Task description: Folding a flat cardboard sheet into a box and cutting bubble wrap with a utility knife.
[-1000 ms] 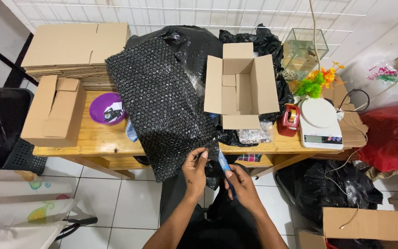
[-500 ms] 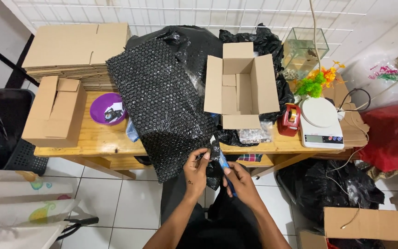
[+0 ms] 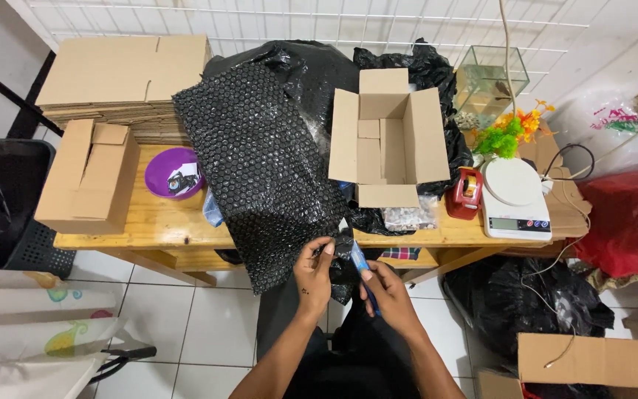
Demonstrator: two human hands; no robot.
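Note:
A long sheet of black bubble wrap [image 3: 260, 162] lies over the wooden table [image 3: 156, 222] and hangs off its front edge. My left hand [image 3: 313, 272] pinches the hanging lower right corner of the sheet. My right hand [image 3: 388, 294] grips a blue-handled cutter [image 3: 360, 267], its tip up against the sheet's edge right beside my left fingers. An open cardboard box [image 3: 385, 140] stands on the table just behind the sheet's right side, with nothing visible inside.
A stack of flat cartons [image 3: 119, 81] and a folded box [image 3: 86, 177] sit at the left, with a purple bowl [image 3: 171, 174]. A red tape dispenser [image 3: 465, 192], white scale [image 3: 512, 198], glass tank [image 3: 490, 77] and plastic flowers are right. Black bags and a carton lie on the floor.
The sheet's lower right edge has been drawn in slightly toward my hands. The cutter has crept up along that edge. Both hands stay almost in place.

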